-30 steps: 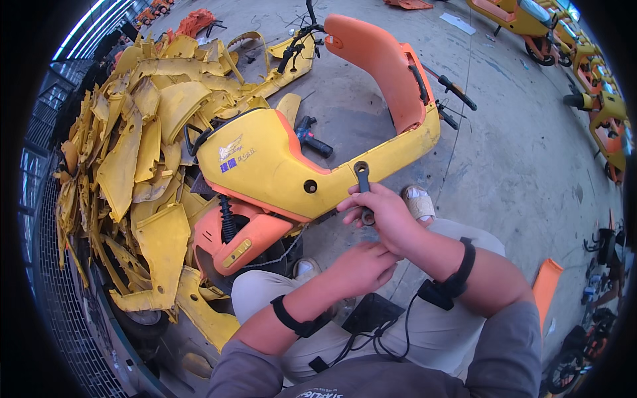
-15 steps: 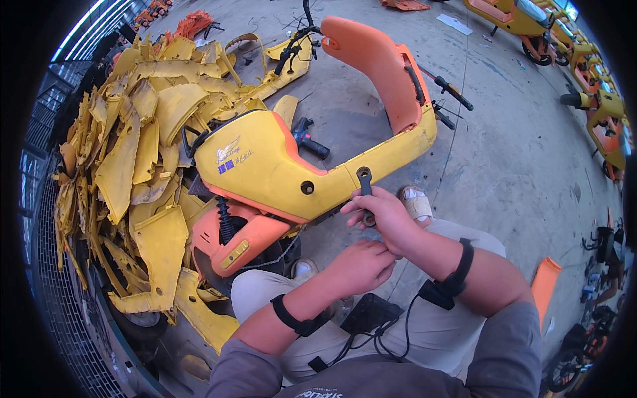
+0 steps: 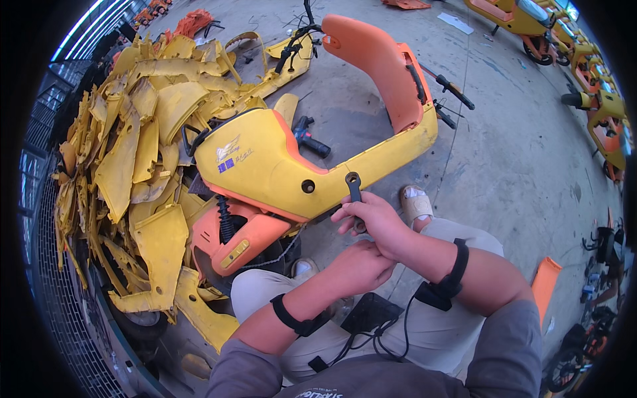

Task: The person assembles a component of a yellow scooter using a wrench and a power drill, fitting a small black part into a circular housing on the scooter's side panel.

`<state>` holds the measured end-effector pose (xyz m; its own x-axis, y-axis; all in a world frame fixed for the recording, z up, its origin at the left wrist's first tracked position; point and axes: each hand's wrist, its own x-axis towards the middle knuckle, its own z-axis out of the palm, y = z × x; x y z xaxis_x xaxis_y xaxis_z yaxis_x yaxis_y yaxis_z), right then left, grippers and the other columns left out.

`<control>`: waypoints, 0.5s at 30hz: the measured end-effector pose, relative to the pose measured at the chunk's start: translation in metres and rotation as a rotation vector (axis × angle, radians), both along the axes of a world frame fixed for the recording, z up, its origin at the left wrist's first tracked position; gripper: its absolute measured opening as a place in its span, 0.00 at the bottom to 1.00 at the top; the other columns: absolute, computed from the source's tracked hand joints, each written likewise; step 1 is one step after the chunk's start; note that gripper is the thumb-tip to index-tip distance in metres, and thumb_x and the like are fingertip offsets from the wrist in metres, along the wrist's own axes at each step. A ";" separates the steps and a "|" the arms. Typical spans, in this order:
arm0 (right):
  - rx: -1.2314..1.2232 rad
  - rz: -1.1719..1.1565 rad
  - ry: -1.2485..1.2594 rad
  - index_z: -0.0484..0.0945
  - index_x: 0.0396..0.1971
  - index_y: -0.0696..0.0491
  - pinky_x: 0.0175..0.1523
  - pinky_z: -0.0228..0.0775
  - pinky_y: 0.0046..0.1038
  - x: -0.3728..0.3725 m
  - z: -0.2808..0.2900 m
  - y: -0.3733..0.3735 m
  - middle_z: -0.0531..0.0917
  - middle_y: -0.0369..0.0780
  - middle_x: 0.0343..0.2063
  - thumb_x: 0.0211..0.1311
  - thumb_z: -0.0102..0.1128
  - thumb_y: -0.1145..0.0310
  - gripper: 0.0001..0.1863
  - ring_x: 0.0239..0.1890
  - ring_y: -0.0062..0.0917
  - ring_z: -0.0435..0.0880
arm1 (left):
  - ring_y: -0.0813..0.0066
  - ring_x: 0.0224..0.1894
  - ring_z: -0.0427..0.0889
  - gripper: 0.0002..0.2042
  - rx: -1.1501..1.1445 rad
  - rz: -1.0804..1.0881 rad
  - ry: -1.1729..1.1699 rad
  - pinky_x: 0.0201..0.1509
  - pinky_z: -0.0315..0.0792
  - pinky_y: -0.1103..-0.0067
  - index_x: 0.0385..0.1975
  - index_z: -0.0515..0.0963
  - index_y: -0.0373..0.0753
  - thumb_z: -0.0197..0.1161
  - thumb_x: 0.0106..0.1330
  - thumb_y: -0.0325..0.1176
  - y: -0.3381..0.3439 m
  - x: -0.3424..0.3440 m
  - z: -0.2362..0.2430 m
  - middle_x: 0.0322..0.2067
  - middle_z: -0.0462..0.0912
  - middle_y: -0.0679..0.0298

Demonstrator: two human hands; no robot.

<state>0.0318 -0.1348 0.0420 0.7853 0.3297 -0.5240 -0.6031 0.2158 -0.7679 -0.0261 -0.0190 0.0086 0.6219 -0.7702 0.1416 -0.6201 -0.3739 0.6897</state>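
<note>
My right hand point(image 3: 377, 222) is closed around a dark double-ended ring wrench point(image 3: 355, 192). The wrench's upper ring end points at the yellow side panel of an electric scooter point(image 3: 265, 159); whether it touches the panel I cannot tell. Its lower ring shows beneath my fingers. Against my right wrist rests my left hand point(image 3: 363, 268), curled closed, with its palm and any contents hidden. The scooter is yellow with an orange front shield point(image 3: 378, 66), and a round dark hole point(image 3: 308, 186) shows in its side panel.
A cordless power tool point(image 3: 310, 138) lies on the floor beyond the scooter. Left of it rises a heap of yellow body panels point(image 3: 152, 132). An orange panel piece point(image 3: 545, 285) lies by my right elbow. More yellow scooters point(image 3: 607, 119) stand at the right.
My right hand has shifted slightly to the left with the wrench, whose upper ring end now sits lower and further left along the panel. My left hand stays nearly in place.
</note>
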 end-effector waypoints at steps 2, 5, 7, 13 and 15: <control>0.005 0.016 0.004 0.71 0.43 0.55 0.39 0.67 0.25 0.000 0.001 0.001 0.85 0.42 0.37 0.64 0.51 0.64 0.12 0.32 0.22 0.83 | 0.55 0.42 0.80 0.10 0.002 0.004 -0.002 0.50 0.74 0.64 0.39 0.82 0.39 0.65 0.57 0.30 0.001 0.000 -0.001 0.37 0.83 0.56; -0.001 0.017 -0.004 0.71 0.42 0.54 0.38 0.67 0.24 -0.001 0.004 0.005 0.85 0.42 0.37 0.65 0.50 0.64 0.12 0.32 0.22 0.82 | 0.53 0.41 0.80 0.10 0.011 0.006 0.016 0.49 0.74 0.64 0.39 0.82 0.40 0.64 0.58 0.30 0.002 0.000 0.001 0.36 0.83 0.55; -0.006 0.028 -0.005 0.71 0.42 0.54 0.38 0.67 0.24 -0.002 0.003 0.008 0.85 0.41 0.36 0.64 0.51 0.64 0.11 0.32 0.22 0.82 | 0.52 0.41 0.80 0.09 0.017 0.010 0.043 0.48 0.74 0.63 0.38 0.82 0.39 0.63 0.58 0.31 0.001 0.000 0.002 0.36 0.83 0.55; 0.004 0.051 0.004 0.70 0.43 0.54 0.38 0.67 0.24 -0.004 -0.001 0.013 0.84 0.41 0.35 0.61 0.55 0.66 0.13 0.31 0.21 0.81 | 0.49 0.40 0.81 0.09 0.005 0.019 0.113 0.46 0.75 0.61 0.38 0.80 0.38 0.61 0.59 0.31 0.001 0.001 0.007 0.36 0.83 0.53; 0.002 0.053 0.008 0.70 0.43 0.54 0.38 0.67 0.24 -0.005 0.000 0.014 0.84 0.41 0.35 0.60 0.55 0.66 0.13 0.31 0.21 0.81 | 0.49 0.40 0.81 0.10 0.018 0.022 0.141 0.46 0.75 0.61 0.39 0.80 0.38 0.61 0.59 0.31 0.001 0.000 0.007 0.36 0.83 0.52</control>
<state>0.0272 -0.1205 0.0417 0.7622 0.3717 -0.5299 -0.6201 0.1844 -0.7625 -0.0257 -0.0177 0.0157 0.6515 -0.7577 0.0379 -0.5086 -0.3992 0.7628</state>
